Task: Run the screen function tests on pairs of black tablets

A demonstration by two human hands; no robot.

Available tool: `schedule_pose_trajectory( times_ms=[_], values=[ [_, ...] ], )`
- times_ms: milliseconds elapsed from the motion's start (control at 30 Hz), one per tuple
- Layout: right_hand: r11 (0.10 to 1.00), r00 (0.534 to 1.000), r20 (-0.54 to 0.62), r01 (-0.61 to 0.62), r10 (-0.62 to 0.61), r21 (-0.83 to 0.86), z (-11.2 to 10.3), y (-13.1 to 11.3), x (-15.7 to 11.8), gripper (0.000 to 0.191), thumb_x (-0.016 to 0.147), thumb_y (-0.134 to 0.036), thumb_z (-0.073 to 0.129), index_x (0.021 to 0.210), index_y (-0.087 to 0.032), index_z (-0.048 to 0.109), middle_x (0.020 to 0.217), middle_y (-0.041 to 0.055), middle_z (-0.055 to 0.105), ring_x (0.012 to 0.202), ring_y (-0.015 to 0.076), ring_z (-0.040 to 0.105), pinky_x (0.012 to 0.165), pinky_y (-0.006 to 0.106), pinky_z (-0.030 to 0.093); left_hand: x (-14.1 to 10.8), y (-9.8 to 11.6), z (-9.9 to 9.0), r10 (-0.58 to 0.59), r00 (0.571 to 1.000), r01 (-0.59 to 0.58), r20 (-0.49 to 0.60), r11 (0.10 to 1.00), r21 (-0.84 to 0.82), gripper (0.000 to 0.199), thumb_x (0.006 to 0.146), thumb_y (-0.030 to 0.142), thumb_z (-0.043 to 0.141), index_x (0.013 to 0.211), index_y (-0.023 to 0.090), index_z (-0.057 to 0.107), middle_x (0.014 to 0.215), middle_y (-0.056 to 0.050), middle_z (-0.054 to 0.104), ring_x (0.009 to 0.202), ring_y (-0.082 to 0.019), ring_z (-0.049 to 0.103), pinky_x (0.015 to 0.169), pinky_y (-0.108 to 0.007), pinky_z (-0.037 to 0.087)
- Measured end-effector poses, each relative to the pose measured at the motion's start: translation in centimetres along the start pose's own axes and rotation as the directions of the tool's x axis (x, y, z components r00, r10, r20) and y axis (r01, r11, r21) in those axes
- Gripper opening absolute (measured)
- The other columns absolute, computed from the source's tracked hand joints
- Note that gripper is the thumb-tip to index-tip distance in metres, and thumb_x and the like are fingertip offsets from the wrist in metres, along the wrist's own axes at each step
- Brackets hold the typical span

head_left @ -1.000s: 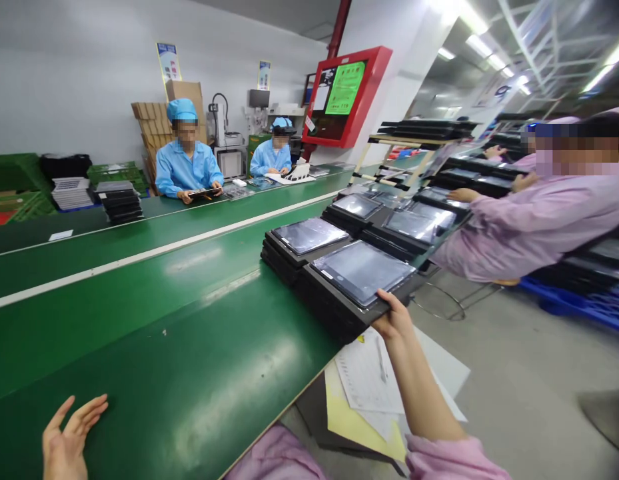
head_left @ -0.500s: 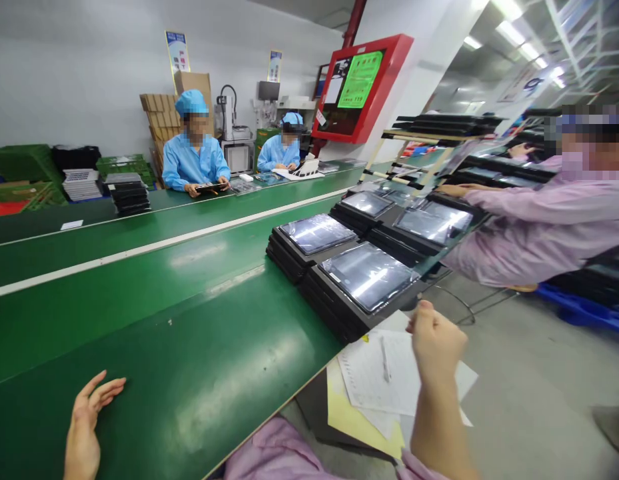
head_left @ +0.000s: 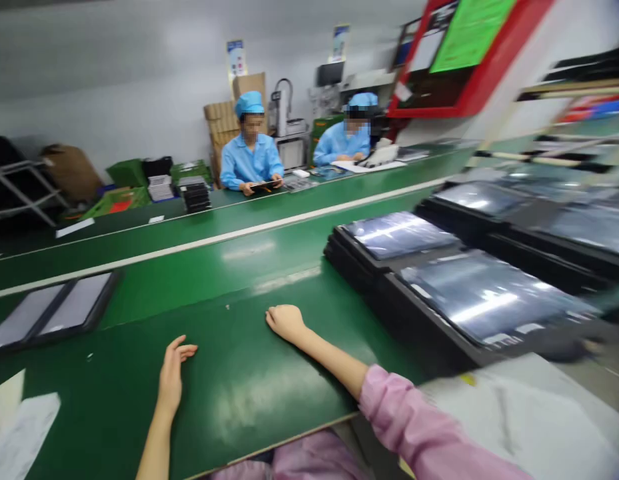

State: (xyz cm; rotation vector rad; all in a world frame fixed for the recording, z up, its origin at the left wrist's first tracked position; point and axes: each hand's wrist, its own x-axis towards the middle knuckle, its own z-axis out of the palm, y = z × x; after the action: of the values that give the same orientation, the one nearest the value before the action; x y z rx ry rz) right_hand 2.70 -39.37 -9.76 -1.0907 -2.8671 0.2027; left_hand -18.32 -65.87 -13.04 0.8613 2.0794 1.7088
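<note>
My left hand (head_left: 173,373) is over the near part of the green workbench (head_left: 229,393), fingers apart and holding nothing. To its right my right hand (head_left: 288,323) is closed, its knuckles upward and the arm stretched forward across the bench. The undersides of its fingers are hidden, so I cannot make out whether anything is in them. Right of that hand stand stacked black trays (head_left: 359,267). On their tops lie flat glossy panels, among them a large near panel (head_left: 484,293) and a smaller one behind it (head_left: 399,233).
At the left lies a black tray with two grey panels (head_left: 74,303), with papers (head_left: 24,433) nearer me. More papers (head_left: 529,413) are at the lower right. Across the bench sit two people in blue, one (head_left: 252,157) holding a dark flat object. A white strip (head_left: 269,223) runs along the bench.
The view has swung left, bringing the left tray and papers into sight. My right hand has moved from above the papers on the right to over the bench, still closed.
</note>
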Motion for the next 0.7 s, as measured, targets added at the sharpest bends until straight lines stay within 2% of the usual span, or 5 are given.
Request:
schedule_pose_trajectory(
  times_ms=[133,200,367,500,700],
  values=[
    [0.998,0.998,-0.008,0.064,-0.064,-0.019,-0.5,-0.5,1.9,0.036,0.103,-0.03,0.043,0.086,-0.018,0.072,0.089,0.0105,0.074,0.086,0.0237,0.071,0.065,0.025,0.043,-0.7,0.7,0.8,0.03,0.997,-0.038,0.075,0.993,0.114,0.047,0.089,0.059,0.056,0.119,0.023,0.061,0.105,-0.009,0.073,0.099,-0.025,0.067,0.098,-0.045,0.048],
    [0.993,0.993,-0.01,0.114,-0.114,-0.016,-0.5,-0.1,1.8,0.039,0.102,-0.032,0.039,0.081,-0.02,0.069,0.084,0.0084,0.074,0.08,0.0228,0.071,0.06,0.026,0.041,-0.4,1.1,1.2,-0.002,0.997,0.001,0.083,1.0,0.012,0.041,0.084,0.048,0.067,0.115,0.022,0.065,0.105,-0.009,0.073,0.1,-0.024,0.067,0.101,-0.044,0.047],
    [0.953,0.983,-0.021,0.183,-0.184,0.24,0.6,2.5,2.6,0.048,0.093,-0.052,0.031,0.068,-0.025,0.061,0.078,0.0051,0.072,0.076,0.0264,0.07,0.059,0.031,0.044,4.7,1.2,-0.2,-0.173,0.964,0.098,-0.2,0.937,-0.334,0.026,0.082,0.033,0.069,0.102,0.017,0.067,0.101,-0.013,0.072,0.093,-0.025,0.07,0.088,-0.043,0.055],
    [0.941,0.99,0.029,0.125,-0.141,0.315,0.8,3.1,3.5,0.049,0.085,-0.064,0.034,0.06,-0.028,0.058,0.069,0.0056,0.069,0.068,0.0289,0.068,0.051,0.032,0.044,9.6,0.6,-3.7,-0.185,0.827,-0.02,-0.531,0.934,-0.356,0.011,0.083,0.019,0.066,0.094,0.02,0.067,0.113,-0.013,0.067,0.113,-0.025,0.062,0.102,-0.04,0.049],
    [0.929,0.993,0.052,0.076,-0.102,0.362,-0.1,2.8,3.3,0.049,0.08,-0.067,0.035,0.057,-0.028,0.054,0.073,0.0061,0.071,0.072,0.0294,0.069,0.054,0.033,0.048,13.7,0.4,-8.5,-0.312,0.585,-0.147,-0.749,0.868,-0.475,0.03,0.092,0.026,0.067,0.12,0.017,0.062,0.134,-0.011,0.057,0.123,-0.026,0.056,0.104,-0.047,0.048]
  ],
)
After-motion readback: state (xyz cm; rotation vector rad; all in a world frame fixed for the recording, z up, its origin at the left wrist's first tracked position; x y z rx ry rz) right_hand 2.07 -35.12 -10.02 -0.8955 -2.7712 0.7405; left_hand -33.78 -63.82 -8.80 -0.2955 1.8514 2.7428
